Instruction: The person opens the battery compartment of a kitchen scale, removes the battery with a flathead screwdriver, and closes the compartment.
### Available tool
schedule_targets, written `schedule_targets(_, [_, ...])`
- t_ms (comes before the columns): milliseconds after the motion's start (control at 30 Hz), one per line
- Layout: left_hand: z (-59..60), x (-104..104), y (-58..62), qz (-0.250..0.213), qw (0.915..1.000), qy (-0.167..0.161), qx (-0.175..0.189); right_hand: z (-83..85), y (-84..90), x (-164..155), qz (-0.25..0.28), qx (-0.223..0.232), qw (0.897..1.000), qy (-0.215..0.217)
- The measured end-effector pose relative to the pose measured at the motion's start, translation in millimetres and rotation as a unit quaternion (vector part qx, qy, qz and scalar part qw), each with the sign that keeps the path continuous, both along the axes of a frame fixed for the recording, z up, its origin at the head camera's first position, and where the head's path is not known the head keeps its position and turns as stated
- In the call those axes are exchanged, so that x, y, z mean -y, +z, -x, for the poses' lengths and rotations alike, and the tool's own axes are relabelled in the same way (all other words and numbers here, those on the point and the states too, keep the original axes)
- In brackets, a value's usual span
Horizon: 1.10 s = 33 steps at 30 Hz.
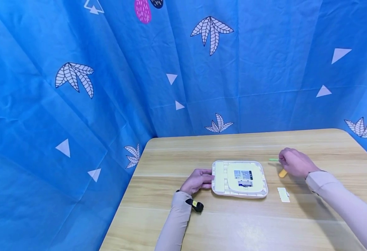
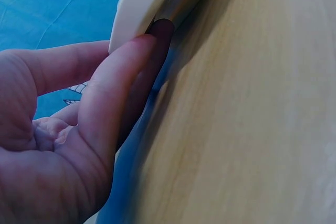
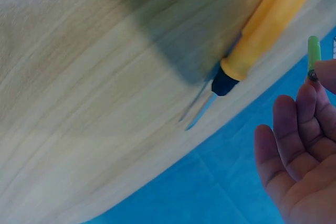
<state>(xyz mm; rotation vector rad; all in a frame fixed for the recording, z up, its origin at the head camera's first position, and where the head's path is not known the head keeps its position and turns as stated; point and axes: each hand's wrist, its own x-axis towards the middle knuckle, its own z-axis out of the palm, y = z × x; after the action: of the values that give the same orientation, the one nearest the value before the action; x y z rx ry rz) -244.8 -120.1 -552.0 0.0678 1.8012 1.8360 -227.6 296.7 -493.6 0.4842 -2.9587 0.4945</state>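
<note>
A flat white device point(image 1: 223, 177) lies with its underside up, showing a printed label point(image 1: 241, 175) and an uncovered battery compartment point(image 1: 245, 183) with something dark blue in it. My left hand point(image 1: 199, 181) pinches the device's left edge, thumb and fingers on opposite faces in the left wrist view. To the right of the device, my right hand point(image 1: 296, 163) pinches the end of a slim green battery point(image 3: 314, 51) between thumb and fingertips. Below that hand lies a screwdriver with an orange handle point(image 3: 268, 24); the hand covers part of it in the head view.
A small white battery cover point(image 1: 283, 194) lies on the wooden table point(image 1: 233, 223), right of the device. A blue patterned curtain point(image 1: 265, 69) hangs behind the table and along its left side. A black strap end point(image 1: 197, 206) sticks out from the left wrist.
</note>
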Motion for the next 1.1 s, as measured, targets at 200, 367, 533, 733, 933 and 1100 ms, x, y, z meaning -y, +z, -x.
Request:
schedule_targets(200, [0.5, 0.0, -0.3, 0.002, 1.0, 0.0, 0.0, 4.7, -8.9, -1.8, -0.008, 0.001, 1.0, -0.007])
schedule_targets(367, [0.3, -0.9, 0.9, -0.001, 1.0, 0.0, -0.002, 6.7, -14.4, -2.9, -0.014, 0.006, 1.0, -0.008])
schedule_targets(533, [-0.2, -0.7, 0.3, -0.001, 1.0, -0.001, -0.005, 6.9, -17.8, -4.2, -0.022, 0.007, 1.0, -0.001])
schedule_targets(733, [0.1, 0.2, -1.5, -0.003, 1.0, 0.0, -0.002, 8.0, -19.6, -4.5, -0.033, 0.011, 0.999, -0.002])
schedule_targets(933, [0.5, 0.4, -1.9, -0.003, 1.0, -0.003, -0.001, 10.6, -22.4, -3.4, -0.044, 0.026, 0.999, -0.014])
schedule_targets(1100, [0.7, 0.6, -1.4, -0.006, 1.0, -0.007, 0.0, 13.8, -25.4, -2.8, -0.051, 0.032, 0.998, -0.023])
